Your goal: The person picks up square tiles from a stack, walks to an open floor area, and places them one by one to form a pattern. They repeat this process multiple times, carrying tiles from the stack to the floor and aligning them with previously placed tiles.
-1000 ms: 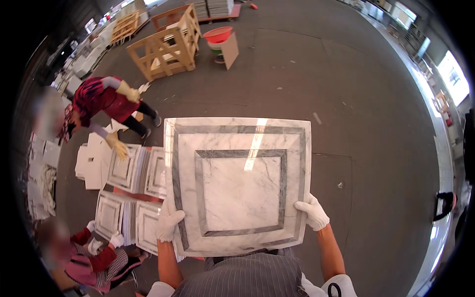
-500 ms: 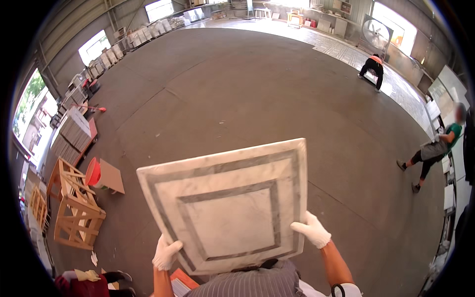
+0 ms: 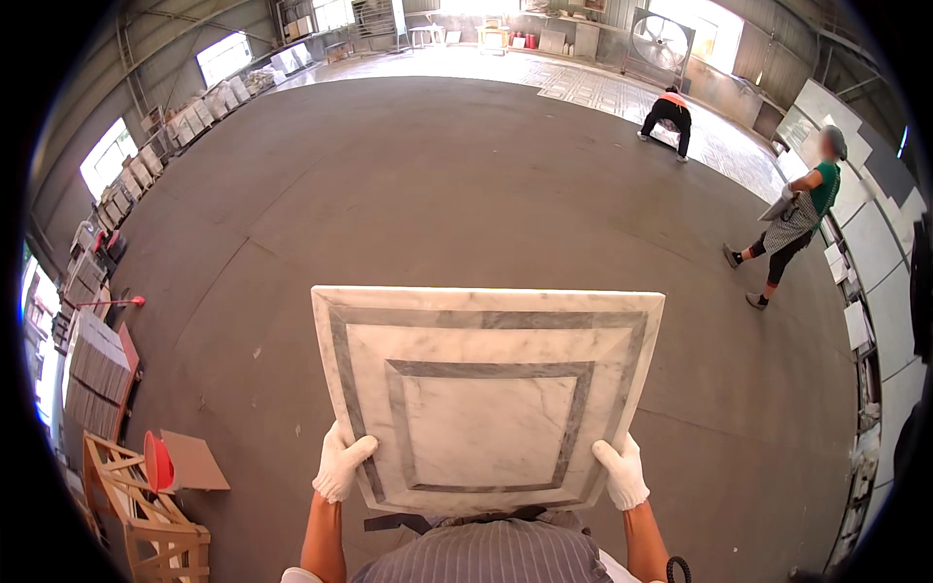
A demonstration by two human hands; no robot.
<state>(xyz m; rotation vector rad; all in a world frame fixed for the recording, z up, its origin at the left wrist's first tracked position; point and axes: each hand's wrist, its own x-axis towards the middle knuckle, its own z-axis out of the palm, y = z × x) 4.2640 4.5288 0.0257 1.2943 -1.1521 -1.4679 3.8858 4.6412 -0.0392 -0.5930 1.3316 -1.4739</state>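
Observation:
A square white marble panel (image 3: pixel 491 418) with two grey inlaid frames is held up in front of my striped apron (image 3: pixel 486 559). My left hand (image 3: pixel 340 464), in a white knit glove, is closed on its left edge, thumb on the patterned face. On the opposite edge my right hand (image 3: pixel 625 471), gloved alike, grips the panel with its thumb on the face. The fingers of both hands are hidden behind the slab. Its near edge lies close to my waist.
At right a person in green (image 3: pixel 797 214) walks, carrying a flat piece. Another person (image 3: pixel 669 126) bends over pale floor panels (image 3: pixel 583 83). Left stand a wooden crate (image 3: pixel 165 534), a red bucket (image 3: pixel 155 462), cardboard (image 3: pixel 194 462) and stacked slabs (image 3: pixel 97 374). A large fan (image 3: pixel 661 41) stands far right.
My view has turned to the right. The panel is now more level across its far edge, still in both hands. The person in green has stepped farther along the right side.

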